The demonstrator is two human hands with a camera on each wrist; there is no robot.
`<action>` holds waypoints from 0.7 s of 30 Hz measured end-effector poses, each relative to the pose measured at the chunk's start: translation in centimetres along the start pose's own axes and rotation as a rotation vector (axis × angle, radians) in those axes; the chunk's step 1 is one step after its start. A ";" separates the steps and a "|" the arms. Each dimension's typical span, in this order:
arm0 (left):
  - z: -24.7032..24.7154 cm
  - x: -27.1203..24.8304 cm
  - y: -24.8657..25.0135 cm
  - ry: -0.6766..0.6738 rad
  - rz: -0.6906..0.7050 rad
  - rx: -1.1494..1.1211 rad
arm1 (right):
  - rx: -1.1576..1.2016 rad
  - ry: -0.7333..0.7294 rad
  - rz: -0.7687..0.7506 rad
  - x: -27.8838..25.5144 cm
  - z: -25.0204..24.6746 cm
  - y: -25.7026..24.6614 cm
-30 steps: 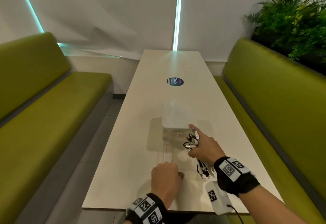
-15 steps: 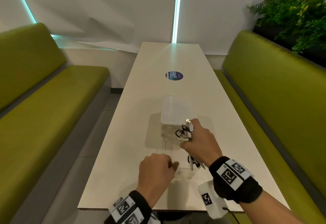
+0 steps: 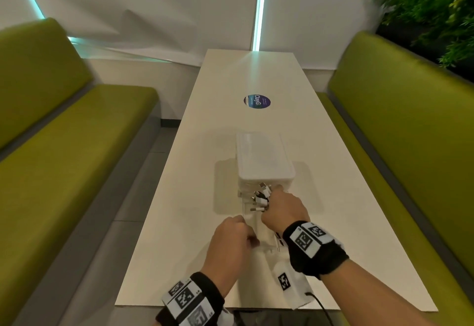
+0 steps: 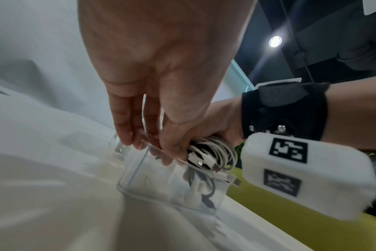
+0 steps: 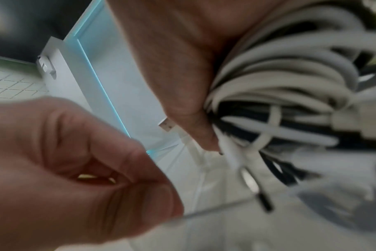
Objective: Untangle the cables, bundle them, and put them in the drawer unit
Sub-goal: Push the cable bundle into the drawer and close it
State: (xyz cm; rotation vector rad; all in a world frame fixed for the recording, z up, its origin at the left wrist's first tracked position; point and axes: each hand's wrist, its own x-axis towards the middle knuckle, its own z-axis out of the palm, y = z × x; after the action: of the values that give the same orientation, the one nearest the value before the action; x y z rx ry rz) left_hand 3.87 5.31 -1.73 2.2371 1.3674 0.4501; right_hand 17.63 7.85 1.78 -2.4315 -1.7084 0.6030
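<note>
Currently my right hand (image 3: 283, 210) fists the coiled white-and-black cable bundle (image 4: 213, 156), directly over the pulled-out clear plastic drawer (image 4: 152, 185) of the white drawer unit (image 3: 264, 161) on the worktop (image 3: 179, 223). My left hand (image 3: 230, 243) pinches the drawer's near rim; the bundle only needs to go straight down.

A booth in an office lounge or cafe-style break area is shown. A long white table (image 3: 256, 125) is flanked by 2 olive-green upholstered benches, 1 at the left (image 3: 64, 146) and 1 at the right (image 3: 410, 133). White wall panels are split by teal light strips (image 3: 260, 7). A planter of greenery (image 3: 433, 10) is set behind the right bench, and a round branded sticker (image 3: 257, 101) is stuck on the tabletop.
</note>
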 end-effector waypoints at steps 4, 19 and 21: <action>0.2 0.0 -0.2 0.017 0.014 -0.011 | 0.106 -0.073 0.046 0.8 -0.9 0.3; -0.1 0.3 -0.4 -0.007 0.012 -0.020 | 0.023 -0.046 0.107 0.7 -0.3 -0.1; -0.2 0.6 -0.4 -0.022 0.018 -0.011 | 0.031 -0.009 0.096 0.6 -0.2 -0.2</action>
State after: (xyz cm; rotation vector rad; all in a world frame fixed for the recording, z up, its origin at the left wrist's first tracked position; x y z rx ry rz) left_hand 3.67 6.03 -1.76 2.2403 1.3313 0.4371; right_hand 17.73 8.49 1.85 -2.5043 -1.5810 0.6483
